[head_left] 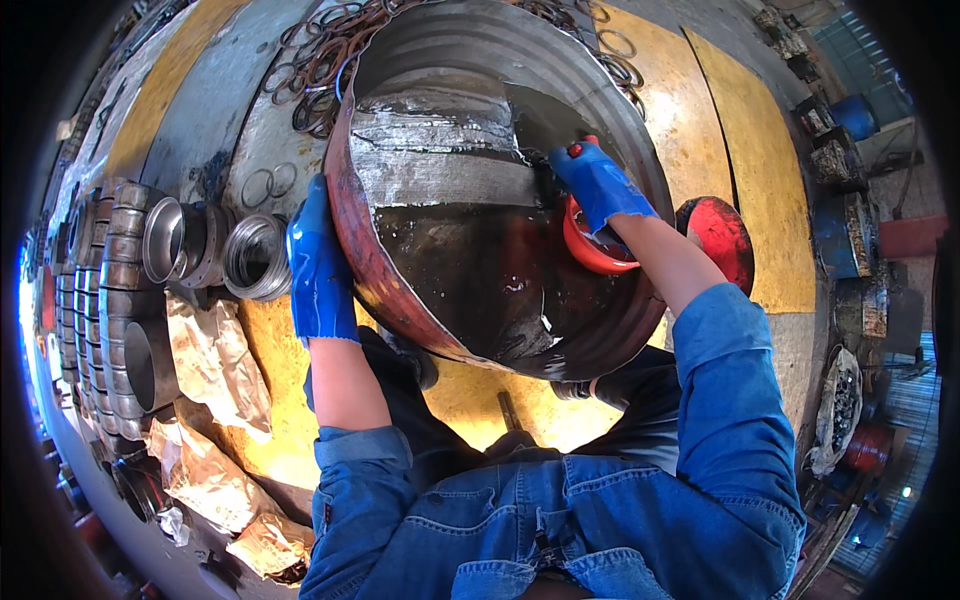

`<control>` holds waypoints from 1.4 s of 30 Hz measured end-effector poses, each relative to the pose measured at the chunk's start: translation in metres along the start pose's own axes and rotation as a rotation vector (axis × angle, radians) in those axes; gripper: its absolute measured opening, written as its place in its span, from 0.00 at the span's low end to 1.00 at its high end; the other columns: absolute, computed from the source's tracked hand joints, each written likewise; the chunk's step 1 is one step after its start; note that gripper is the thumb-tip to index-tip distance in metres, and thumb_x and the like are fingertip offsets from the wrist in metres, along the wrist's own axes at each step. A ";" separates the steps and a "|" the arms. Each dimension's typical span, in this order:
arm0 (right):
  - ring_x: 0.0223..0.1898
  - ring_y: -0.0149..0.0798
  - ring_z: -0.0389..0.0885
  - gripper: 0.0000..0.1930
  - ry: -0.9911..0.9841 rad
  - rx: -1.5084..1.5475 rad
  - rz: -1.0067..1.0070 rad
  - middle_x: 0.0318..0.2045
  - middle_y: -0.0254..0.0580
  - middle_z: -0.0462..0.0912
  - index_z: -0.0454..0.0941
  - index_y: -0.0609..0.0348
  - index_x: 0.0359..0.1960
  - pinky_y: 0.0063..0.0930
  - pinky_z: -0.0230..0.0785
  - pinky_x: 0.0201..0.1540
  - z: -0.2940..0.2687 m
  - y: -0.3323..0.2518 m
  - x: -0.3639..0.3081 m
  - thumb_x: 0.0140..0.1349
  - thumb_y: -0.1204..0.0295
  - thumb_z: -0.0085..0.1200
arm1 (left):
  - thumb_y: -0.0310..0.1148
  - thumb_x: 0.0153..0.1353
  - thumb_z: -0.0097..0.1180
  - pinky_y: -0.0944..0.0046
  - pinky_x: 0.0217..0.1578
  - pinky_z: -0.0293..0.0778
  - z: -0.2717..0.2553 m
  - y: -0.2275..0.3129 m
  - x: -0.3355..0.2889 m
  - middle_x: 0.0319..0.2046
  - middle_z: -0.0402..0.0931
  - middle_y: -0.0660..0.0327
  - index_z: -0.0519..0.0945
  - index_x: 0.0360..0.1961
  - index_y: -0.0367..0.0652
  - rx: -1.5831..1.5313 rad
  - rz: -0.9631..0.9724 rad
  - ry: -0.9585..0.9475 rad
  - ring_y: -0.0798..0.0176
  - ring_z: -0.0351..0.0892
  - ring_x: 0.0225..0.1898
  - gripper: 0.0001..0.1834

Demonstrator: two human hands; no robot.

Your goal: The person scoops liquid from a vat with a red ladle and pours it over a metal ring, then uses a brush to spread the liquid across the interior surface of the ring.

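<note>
Two gloved hands of ours work at a wide drum [356,235] of dark, glossy liquid [460,262]. Between eight and nine o'clock, our left hand [318,262] lies along its outer wall, grip released. Inside at three o'clock, our right hand [600,185] has its grip closed around a mostly hidden red piece [591,139]; at four, we see a red bowl [585,254]. Metal rings [312,78] lie outside, toward ten.
</note>
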State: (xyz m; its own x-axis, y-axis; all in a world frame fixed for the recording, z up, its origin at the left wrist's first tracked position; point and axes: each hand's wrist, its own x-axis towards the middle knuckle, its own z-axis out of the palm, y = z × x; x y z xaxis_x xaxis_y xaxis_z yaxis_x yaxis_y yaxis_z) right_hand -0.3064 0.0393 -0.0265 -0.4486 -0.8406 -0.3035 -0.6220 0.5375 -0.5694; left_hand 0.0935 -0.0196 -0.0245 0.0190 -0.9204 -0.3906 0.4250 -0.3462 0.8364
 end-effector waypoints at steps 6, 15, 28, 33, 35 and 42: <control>0.39 0.46 0.87 0.18 -0.170 0.173 -0.064 0.36 0.52 0.87 0.83 0.62 0.48 0.38 0.77 0.41 -0.012 -0.140 -0.085 0.70 0.59 0.54 | 0.54 0.75 0.48 0.58 0.53 0.78 -0.013 0.006 0.001 0.53 0.84 0.55 0.79 0.62 0.37 0.082 -0.096 0.043 0.55 0.85 0.47 0.31; 0.37 0.52 0.84 0.16 -0.328 0.133 -0.503 0.35 0.58 0.84 0.82 0.58 0.50 0.42 0.75 0.44 0.004 -0.161 -0.152 0.70 0.62 0.49 | 0.48 0.76 0.51 0.59 0.63 0.69 -0.008 -0.001 0.014 0.61 0.78 0.54 0.74 0.68 0.33 -0.067 -0.058 -0.118 0.56 0.77 0.60 0.31; 0.29 0.37 0.82 0.24 -0.207 0.078 -0.140 0.27 0.46 0.85 0.85 0.61 0.43 0.36 0.74 0.35 -0.002 -0.045 -0.117 0.66 0.49 0.59 | 0.50 0.76 0.51 0.60 0.59 0.72 -0.029 0.000 0.025 0.57 0.81 0.57 0.77 0.65 0.36 -0.016 -0.099 -0.134 0.58 0.79 0.54 0.30; 0.43 0.48 0.85 0.20 -0.429 0.276 -0.458 0.46 0.54 0.85 0.77 0.47 0.63 0.39 0.77 0.47 -0.022 -0.145 -0.169 0.71 0.71 0.47 | 0.51 0.76 0.49 0.60 0.58 0.72 -0.029 -0.004 0.045 0.56 0.81 0.57 0.78 0.65 0.37 0.076 -0.137 -0.148 0.59 0.79 0.54 0.30; 0.43 0.54 0.84 0.22 -0.298 0.118 -0.810 0.44 0.57 0.83 0.75 0.44 0.64 0.42 0.77 0.49 -0.009 -0.156 -0.181 0.72 0.76 0.43 | 0.51 0.76 0.49 0.60 0.58 0.72 -0.050 -0.003 0.064 0.56 0.81 0.57 0.77 0.65 0.37 0.095 -0.129 -0.182 0.58 0.79 0.54 0.30; 0.34 0.34 0.84 0.20 -0.527 0.302 -0.177 0.34 0.43 0.88 0.86 0.53 0.49 0.33 0.76 0.41 0.007 -0.056 -0.166 0.71 0.51 0.54 | 0.51 0.75 0.50 0.58 0.57 0.74 -0.003 0.006 0.008 0.56 0.82 0.55 0.78 0.64 0.36 0.034 -0.131 -0.112 0.55 0.81 0.53 0.30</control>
State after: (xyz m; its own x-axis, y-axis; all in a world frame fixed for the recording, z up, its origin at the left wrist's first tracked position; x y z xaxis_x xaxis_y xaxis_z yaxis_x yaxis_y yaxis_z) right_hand -0.1926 0.1488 0.0503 0.0686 -0.8765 -0.4765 -0.4145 0.4094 -0.8127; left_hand 0.0985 -0.0285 -0.0237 -0.1365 -0.8808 -0.4533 0.3860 -0.4687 0.7945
